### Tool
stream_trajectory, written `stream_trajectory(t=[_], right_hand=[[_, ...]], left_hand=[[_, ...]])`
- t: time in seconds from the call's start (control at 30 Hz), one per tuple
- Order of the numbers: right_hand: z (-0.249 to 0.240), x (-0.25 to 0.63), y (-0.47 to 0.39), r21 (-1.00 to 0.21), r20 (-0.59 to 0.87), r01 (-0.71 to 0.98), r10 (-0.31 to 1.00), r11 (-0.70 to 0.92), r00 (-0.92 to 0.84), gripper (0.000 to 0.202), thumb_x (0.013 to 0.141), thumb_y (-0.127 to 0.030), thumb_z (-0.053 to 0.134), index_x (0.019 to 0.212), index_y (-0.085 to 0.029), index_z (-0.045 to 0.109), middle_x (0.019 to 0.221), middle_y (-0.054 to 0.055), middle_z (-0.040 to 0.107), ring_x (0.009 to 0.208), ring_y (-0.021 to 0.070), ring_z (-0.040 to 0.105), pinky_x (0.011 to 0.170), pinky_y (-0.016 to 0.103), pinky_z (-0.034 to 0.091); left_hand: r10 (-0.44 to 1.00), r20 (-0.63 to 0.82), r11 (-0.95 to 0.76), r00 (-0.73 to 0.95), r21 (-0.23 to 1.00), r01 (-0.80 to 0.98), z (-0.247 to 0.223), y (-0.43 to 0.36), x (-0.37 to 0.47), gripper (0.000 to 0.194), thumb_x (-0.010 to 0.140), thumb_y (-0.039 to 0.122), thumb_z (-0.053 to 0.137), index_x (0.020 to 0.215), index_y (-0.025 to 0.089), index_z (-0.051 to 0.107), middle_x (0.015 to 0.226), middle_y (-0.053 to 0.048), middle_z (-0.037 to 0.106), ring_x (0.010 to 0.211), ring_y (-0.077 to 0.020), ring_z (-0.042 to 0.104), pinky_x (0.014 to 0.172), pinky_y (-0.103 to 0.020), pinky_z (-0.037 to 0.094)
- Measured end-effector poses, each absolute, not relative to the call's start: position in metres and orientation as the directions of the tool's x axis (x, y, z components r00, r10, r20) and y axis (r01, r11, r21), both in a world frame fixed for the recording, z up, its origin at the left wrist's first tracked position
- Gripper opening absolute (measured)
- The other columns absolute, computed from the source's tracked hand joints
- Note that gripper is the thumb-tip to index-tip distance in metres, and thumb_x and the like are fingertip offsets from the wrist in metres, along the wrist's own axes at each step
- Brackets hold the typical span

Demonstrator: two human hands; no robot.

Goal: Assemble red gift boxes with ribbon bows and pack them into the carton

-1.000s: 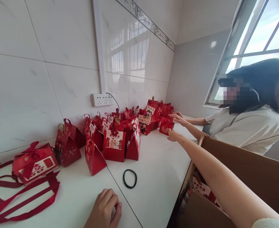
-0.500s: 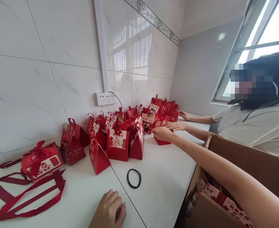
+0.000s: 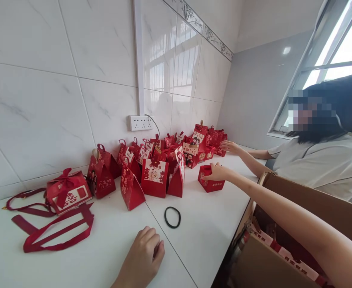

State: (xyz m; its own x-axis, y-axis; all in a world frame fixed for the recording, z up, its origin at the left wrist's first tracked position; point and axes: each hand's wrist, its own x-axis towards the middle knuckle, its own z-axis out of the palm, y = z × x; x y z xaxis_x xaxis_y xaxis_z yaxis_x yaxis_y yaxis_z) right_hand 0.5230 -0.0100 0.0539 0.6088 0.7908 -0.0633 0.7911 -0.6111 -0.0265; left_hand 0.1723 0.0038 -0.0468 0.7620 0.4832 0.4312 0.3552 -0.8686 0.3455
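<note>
My right hand point(image 3: 219, 172) reaches across the table, its fingers gripping the top of a small red gift box point(image 3: 214, 185) with gold lettering on the front. Near the table's front edge my left hand point(image 3: 146, 253) rests with its fingers curled in and nothing visible in them. A black hair tie point(image 3: 172, 217) lies just beyond that hand. Behind it stand several red gift boxes with ribbon loops, among them a box with a printed couple point(image 3: 155, 178) and a tent-shaped box point(image 3: 133, 191).
A co-worker point(image 3: 320, 160) sits at the right, one hand point(image 3: 230, 147) at the far boxes. On the left lie a bow-tied box point(image 3: 69, 193) and a loose red ribbon point(image 3: 57, 243). A cardboard carton point(image 3: 311, 200) holding more boxes stands at the right. A power socket point(image 3: 141, 123) is on the wall.
My right hand has moved the red box toward me and right, away from the group. The co-worker's nearer hand has drawn back from it to the far boxes. The view has shifted slightly.
</note>
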Motion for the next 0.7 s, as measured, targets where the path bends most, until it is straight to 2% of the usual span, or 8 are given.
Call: stream_trajectory(t=[0.07,0.17,0.37,0.47,0.53,0.6,0.7], right_hand=[[0.054,0.523,-0.017,-0.084,-0.113,0.781,0.785,-0.619,0.610,0.078,0.070,-0.056,0.062,0.127,-0.007,0.043,0.121,0.024,0.051,0.095,0.0315,0.062,0.071,0.035,0.049],[0.052,0.517,-0.029,-0.162,-0.086,0.776,0.792,-0.609,0.604,0.070,0.073,-0.048,0.059,0.131,-0.013,0.038,0.124,0.020,0.047,0.095,0.0265,0.063,0.070,0.032,0.049],[0.068,0.492,-0.058,-0.242,0.163,0.749,0.735,-0.617,0.658,0.088,0.067,-0.040,0.064,0.140,-0.018,0.021,0.143,0.020,0.023,0.121,0.0352,0.045,0.088,0.039,0.043],[0.092,0.483,-0.074,-0.299,0.298,0.688,0.620,-0.661,0.726,0.085,0.073,-0.044,0.057,0.142,-0.018,0.013,0.146,0.021,0.014,0.125,0.0383,0.040,0.091,0.045,0.041],[0.107,0.472,-0.084,-0.368,0.386,0.653,0.530,-0.662,0.755,0.083,0.075,-0.044,0.056,0.141,-0.019,0.012,0.146,0.022,0.014,0.128,0.0397,0.035,0.091,0.048,0.041],[0.118,0.453,-0.091,-0.396,0.479,0.706,0.524,-0.588,0.705,0.085,0.072,-0.041,0.060,0.140,-0.020,0.014,0.146,0.021,0.016,0.131,0.0392,0.030,0.094,0.049,0.040],[0.121,0.403,-0.091,-0.303,0.597,0.898,0.672,-0.318,0.439,0.086,0.067,-0.039,0.066,0.137,-0.023,0.019,0.146,0.019,0.015,0.133,0.0373,0.027,0.098,0.053,0.038]], left_hand=[[0.501,0.410,-0.855,0.762,0.372,0.362,-0.045,0.003,0.172,0.029,0.084,0.019,0.037,0.055,0.020,0.035,0.058,0.000,0.048,0.058,-0.0141,0.047,0.057,-0.028,0.046],[0.509,0.397,-0.843,0.764,0.408,0.350,-0.043,0.002,0.171,0.030,0.084,0.021,0.037,0.054,0.020,0.035,0.058,0.000,0.048,0.059,-0.0148,0.047,0.057,-0.029,0.045],[0.460,0.457,-0.869,0.761,0.409,0.279,-0.047,0.004,0.168,0.030,0.083,0.023,0.040,0.054,0.021,0.039,0.058,0.000,0.051,0.058,-0.0156,0.049,0.057,-0.030,0.046],[0.444,0.489,-0.878,0.751,0.407,0.254,-0.047,0.007,0.168,0.031,0.084,0.026,0.040,0.054,0.021,0.041,0.058,-0.001,0.052,0.059,-0.0167,0.050,0.057,-0.031,0.046],[0.440,0.488,-0.872,0.754,0.432,0.230,-0.045,0.006,0.168,0.033,0.086,0.031,0.039,0.055,0.021,0.043,0.060,-0.002,0.053,0.061,-0.0178,0.052,0.060,-0.033,0.048],[0.440,0.483,-0.852,0.757,0.492,0.180,-0.043,0.004,0.166,0.034,0.089,0.036,0.037,0.059,0.021,0.047,0.066,-0.002,0.055,0.067,-0.0185,0.055,0.065,-0.034,0.051],[0.519,0.542,-0.767,0.661,0.636,0.080,-0.041,0.004,0.161,0.029,0.090,0.044,0.037,0.084,0.022,0.056,0.091,-0.005,0.060,0.086,-0.0202,0.060,0.078,-0.036,0.054]])
